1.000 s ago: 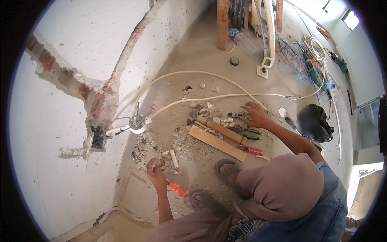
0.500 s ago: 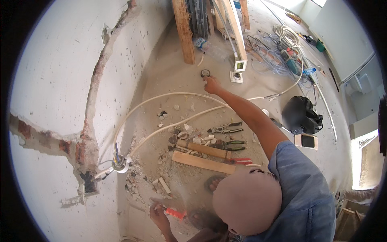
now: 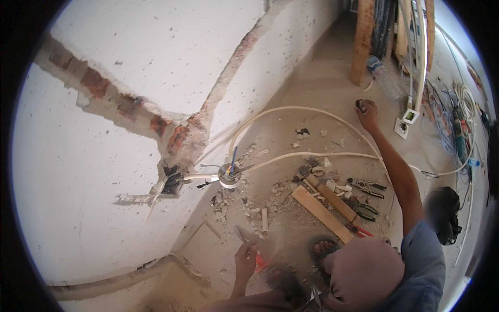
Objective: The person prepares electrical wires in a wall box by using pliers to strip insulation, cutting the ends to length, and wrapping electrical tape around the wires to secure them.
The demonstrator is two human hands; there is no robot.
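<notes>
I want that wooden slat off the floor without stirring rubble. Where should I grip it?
Grip the wooden slat mid-length across its narrow width, fingers coming from above: it lies flat and diagonal, rubble at its far end, a foot by its near end.

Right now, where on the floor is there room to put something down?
Bare floor lies between the white wall and the wooden post. It is crowded around the plank, pliers and rubble, and by the cables.
</notes>
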